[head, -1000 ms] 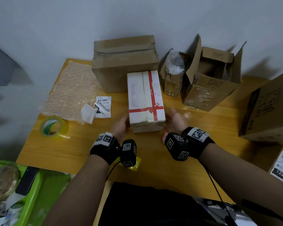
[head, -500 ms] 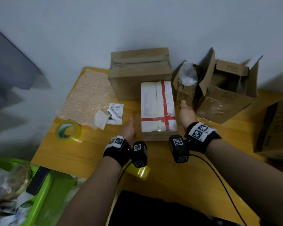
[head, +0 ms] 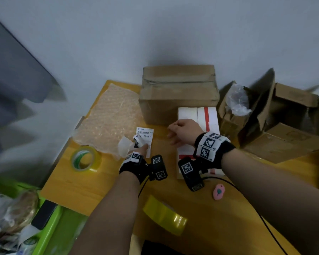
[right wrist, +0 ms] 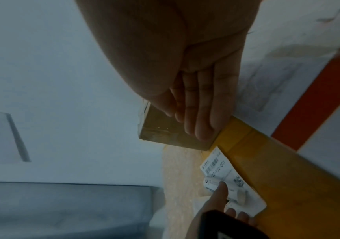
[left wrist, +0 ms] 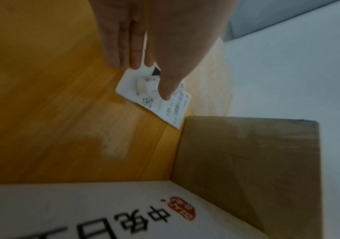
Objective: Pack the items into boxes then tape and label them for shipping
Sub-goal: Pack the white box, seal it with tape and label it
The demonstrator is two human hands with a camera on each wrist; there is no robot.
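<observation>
The white box [head: 206, 118] crossed with red tape stands mid-table, in front of a closed brown box [head: 179, 92]. A white shipping label [head: 145, 137] with a barcode lies flat on the table to its left, with a curled backing strip on it. My left hand [head: 142, 149] reaches onto the label; in the left wrist view the fingers [left wrist: 134, 53] are straight and the thumb presses the label [left wrist: 171, 111]. My right hand [head: 173, 135] hovers over the white box's left edge, fingers straight and holding nothing. The right wrist view shows that hand [right wrist: 189, 122] above the label [right wrist: 224, 171].
Bubble wrap [head: 109, 118] lies at the far left, a green-cored tape roll [head: 85, 160] in front of it. A yellow tape roll [head: 164, 215] and a pink cutter [head: 219, 191] sit near the front. Open cartons [head: 284, 126] stand right, a green bin [head: 50, 227] lower left.
Both hands have left the sides of the white box. The left hand moved left onto the shipping label; the right hand crossed over the box top toward the label.
</observation>
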